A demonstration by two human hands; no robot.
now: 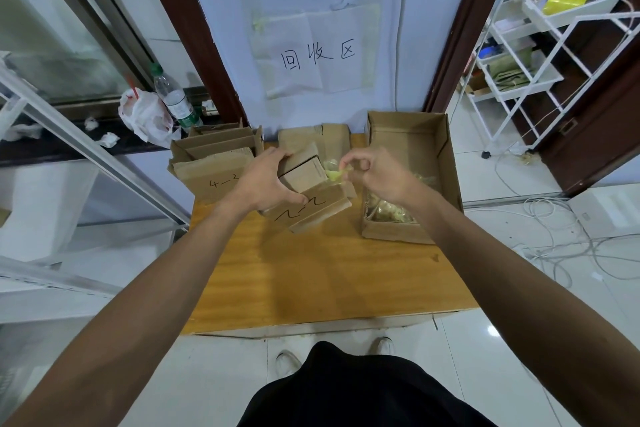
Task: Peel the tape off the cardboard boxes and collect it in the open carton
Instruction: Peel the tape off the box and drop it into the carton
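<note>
Left hand (266, 180) grips 1 box (313, 210) of 3, right hand (375, 178) pinches tape (334, 176) at its fingertips; 1 open carton (446, 163) lies just right, 1 bottle (175, 100) far left.

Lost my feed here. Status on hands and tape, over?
Left hand grips the cardboard box. Right hand pinches yellowish tape at its edge. Open carton to the right, tape wads inside. Nothing in the way.

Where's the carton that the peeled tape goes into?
In the head view, the open carton stands on the table's right side, just right of the right hand pinching tape off the box.
</note>
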